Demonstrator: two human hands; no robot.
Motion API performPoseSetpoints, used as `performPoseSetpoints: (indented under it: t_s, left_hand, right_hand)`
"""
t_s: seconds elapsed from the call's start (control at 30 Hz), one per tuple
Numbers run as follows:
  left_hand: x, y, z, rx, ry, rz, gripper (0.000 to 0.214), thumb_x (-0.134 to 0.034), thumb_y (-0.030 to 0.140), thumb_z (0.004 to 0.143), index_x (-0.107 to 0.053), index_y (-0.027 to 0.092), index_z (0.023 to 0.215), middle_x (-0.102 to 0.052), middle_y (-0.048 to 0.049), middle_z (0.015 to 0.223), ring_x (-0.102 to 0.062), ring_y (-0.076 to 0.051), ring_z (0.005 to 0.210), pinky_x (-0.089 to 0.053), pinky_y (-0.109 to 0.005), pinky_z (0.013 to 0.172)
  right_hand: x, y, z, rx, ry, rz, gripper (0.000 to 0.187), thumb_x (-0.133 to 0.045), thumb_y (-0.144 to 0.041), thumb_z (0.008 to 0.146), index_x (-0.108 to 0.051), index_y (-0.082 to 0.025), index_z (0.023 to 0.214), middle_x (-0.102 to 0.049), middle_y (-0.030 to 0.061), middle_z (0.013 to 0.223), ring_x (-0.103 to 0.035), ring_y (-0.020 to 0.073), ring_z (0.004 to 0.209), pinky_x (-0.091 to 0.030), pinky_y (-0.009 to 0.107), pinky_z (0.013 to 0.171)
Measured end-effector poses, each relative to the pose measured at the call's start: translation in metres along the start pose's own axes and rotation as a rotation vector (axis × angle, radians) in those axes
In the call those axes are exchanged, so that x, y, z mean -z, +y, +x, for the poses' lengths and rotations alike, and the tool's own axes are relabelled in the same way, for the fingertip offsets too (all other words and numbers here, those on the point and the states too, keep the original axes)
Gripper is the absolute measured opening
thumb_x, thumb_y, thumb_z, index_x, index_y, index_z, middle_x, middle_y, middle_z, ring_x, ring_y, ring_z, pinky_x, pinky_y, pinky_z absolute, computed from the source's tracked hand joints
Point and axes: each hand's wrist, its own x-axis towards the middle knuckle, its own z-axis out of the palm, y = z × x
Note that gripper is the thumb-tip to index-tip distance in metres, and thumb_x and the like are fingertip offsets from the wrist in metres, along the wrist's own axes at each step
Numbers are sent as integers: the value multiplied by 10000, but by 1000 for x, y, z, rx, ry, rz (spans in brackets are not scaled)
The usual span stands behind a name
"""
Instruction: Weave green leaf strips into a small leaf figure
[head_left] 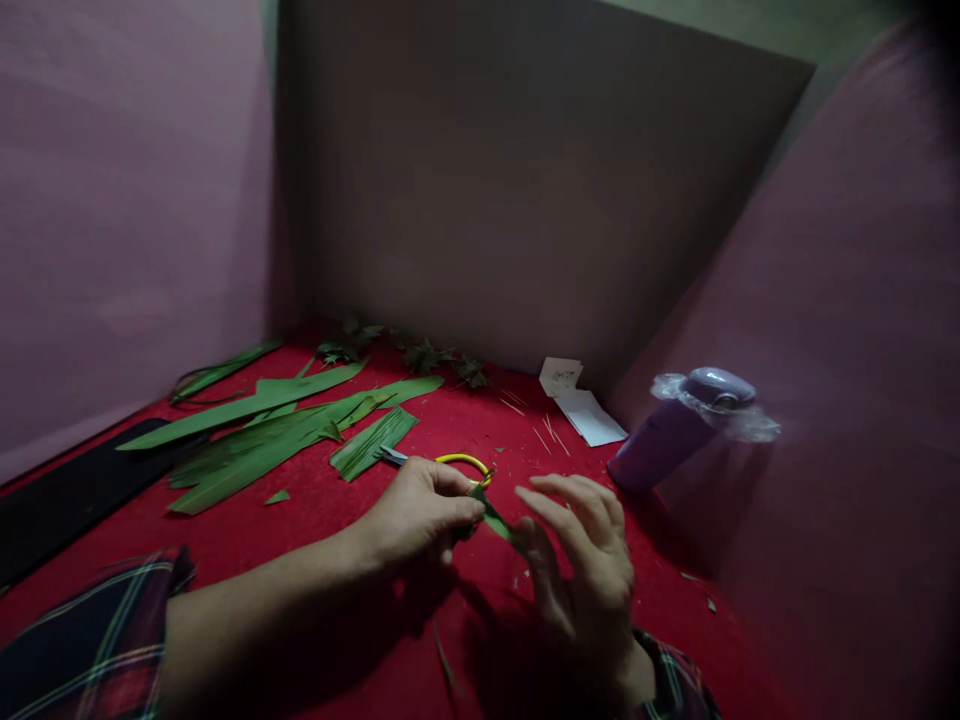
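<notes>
My left hand (412,510) pinches a narrow strip of green leaf (495,522) between thumb and fingers, low over the red cloth. To its right, my right hand (581,560) has its fingers raised and spread. The strip's free end reaches toward the right thumb; whether they touch I cannot tell. Just behind my left hand lie scissors with a yellow handle (465,459), their blades pointing left and partly hidden by the hand. The blade tips are by a short cut piece of leaf (373,443).
Long green leaves (300,430) lie at left, beside a black flat board (82,500). Leafy sprigs (424,357) line the back. Thin sticks (551,434) and white cards (591,417) lie back right. A purple bottle (667,435) with clear plastic wrap stands before the right wall.
</notes>
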Motion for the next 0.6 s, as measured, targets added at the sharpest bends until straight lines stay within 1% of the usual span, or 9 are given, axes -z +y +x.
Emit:
performPoseSetpoints:
  t_s: [0.07,0.1,0.13,0.2,0.27,0.33,0.4,0.5,0.6]
  left_hand:
    - [0,1,0,-30,33,-19,176,-618,267,665,-632,92,658,-559,3,484,-426,-55,306,-297,-169,325]
    - [0,1,0,-46,47,-29,177,-619,266,668,-634,90,665,-556,4,479,-421,-53,308,-304,-169,329]
    - [0,1,0,-60,59,-40,181,-619,268,674,-638,89,678,-554,5,478,-417,-52,312,-310,-170,334]
    - [1,1,1,-76,78,-58,194,-622,279,682,-647,89,711,-551,9,483,-420,-52,324,-321,-171,344]
    - [1,0,0,-84,98,-68,204,-626,288,688,-654,92,734,-545,15,493,-424,-51,339,-330,-171,355]
    - [1,1,-1,-96,121,-72,204,-632,290,688,-658,93,734,-528,25,491,-417,-44,348,-330,-167,362]
    - [1,2,-2,-99,122,-71,205,-632,290,693,-662,91,734,-512,32,480,-396,-36,347,-316,-162,361]
    - [1,5,-4,-89,84,-62,214,-630,293,698,-665,85,733,-516,27,472,-385,-34,345,-303,-161,359]
    - [1,5,-4,-83,59,-59,221,-634,298,693,-666,84,734,-538,13,488,-400,-41,348,-311,-169,363]
  right_hand:
    - [0,-4,-1,57,-53,18,164,-569,-104,791,-653,-205,889,-650,46,834,-547,205,829,-380,397,796]
    - [0,-5,-1,53,-86,52,129,-563,-113,798,-651,-201,829,-645,28,747,-550,186,751,-383,370,752]
    - [0,-6,-2,18,-124,101,120,-548,-130,813,-641,-195,776,-626,14,674,-543,165,676,-386,337,697]
    - [-1,-7,-5,-147,-207,223,188,-498,-186,858,-609,-182,707,-564,-9,572,-505,127,547,-371,267,569]
    - [-2,-7,-8,-383,-250,319,264,-455,-257,893,-583,-176,676,-507,-26,519,-462,104,470,-334,224,474]
    - [-4,-8,-9,-574,-263,362,292,-452,-319,897,-587,-176,681,-490,-34,500,-438,97,447,-317,208,440]
    - [-5,-8,-8,-664,-296,395,268,-475,-355,884,-625,-179,747,-550,-18,554,-477,110,497,-343,206,463]
    - [-6,-8,-5,-698,-388,434,243,-497,-372,871,-660,-195,832,-635,9,669,-541,138,595,-384,217,527]
    - [-6,-8,-5,-693,-415,394,232,-517,-377,859,-656,-203,794,-631,7,665,-535,142,595,-367,229,525]
